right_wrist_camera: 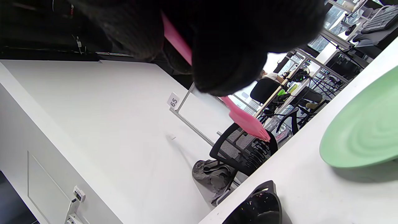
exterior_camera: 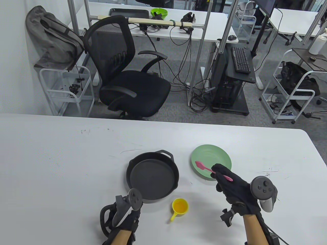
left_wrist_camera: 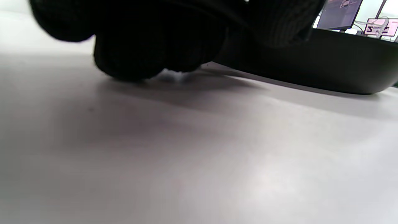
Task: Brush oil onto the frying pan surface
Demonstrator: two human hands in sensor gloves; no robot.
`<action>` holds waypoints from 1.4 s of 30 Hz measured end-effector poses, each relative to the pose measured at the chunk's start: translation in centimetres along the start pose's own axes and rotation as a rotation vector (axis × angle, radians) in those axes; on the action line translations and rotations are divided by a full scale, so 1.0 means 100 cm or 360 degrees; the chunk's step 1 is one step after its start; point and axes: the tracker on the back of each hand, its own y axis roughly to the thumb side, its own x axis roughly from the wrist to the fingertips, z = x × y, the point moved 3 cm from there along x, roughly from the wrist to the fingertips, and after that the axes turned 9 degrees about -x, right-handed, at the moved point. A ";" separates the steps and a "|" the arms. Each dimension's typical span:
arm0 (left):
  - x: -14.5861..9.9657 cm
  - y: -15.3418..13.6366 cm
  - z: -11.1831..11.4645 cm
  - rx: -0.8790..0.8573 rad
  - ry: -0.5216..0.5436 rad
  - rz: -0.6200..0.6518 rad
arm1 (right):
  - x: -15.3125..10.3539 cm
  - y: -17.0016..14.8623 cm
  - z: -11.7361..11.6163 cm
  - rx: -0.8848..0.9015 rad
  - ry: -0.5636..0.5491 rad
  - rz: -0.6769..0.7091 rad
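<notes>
A black cast-iron frying pan (exterior_camera: 152, 176) sits mid-table, also in the left wrist view (left_wrist_camera: 342, 68) and right wrist view (right_wrist_camera: 258, 205). A small yellow cup of oil (exterior_camera: 179, 206) stands just in front of the pan. My right hand (exterior_camera: 224, 178) grips the handle of a pink silicone brush (exterior_camera: 205, 168); its head is lifted over the green plate (exterior_camera: 219, 155). The brush also shows in the right wrist view (right_wrist_camera: 245, 119). My left hand (exterior_camera: 127, 211) rests on the table at the pan's near left edge; its fingers (left_wrist_camera: 140, 46) look curled and hold nothing visible.
The white table (exterior_camera: 63, 166) reaches to the far edge, with an office chair (exterior_camera: 127, 76), carts and desks beyond it. The green plate shows in the right wrist view (right_wrist_camera: 363, 130).
</notes>
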 end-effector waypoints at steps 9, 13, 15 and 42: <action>-0.006 -0.006 -0.024 -0.0221 0.0052 0.0093 | 0.000 0.001 0.011 -0.0180 -0.0061 0.0001; -0.008 -0.004 -0.029 -0.0238 0.0070 0.0151 | 0.004 0.001 0.008 -0.0383 -0.0042 0.0018; -0.008 -0.004 -0.030 -0.0263 0.0062 0.0166 | 0.010 -0.002 0.002 -0.0531 0.0002 0.0030; -0.007 -0.012 -0.032 -0.0366 0.0056 0.0171 | 0.027 -0.074 -0.090 -0.1640 0.0719 -0.0171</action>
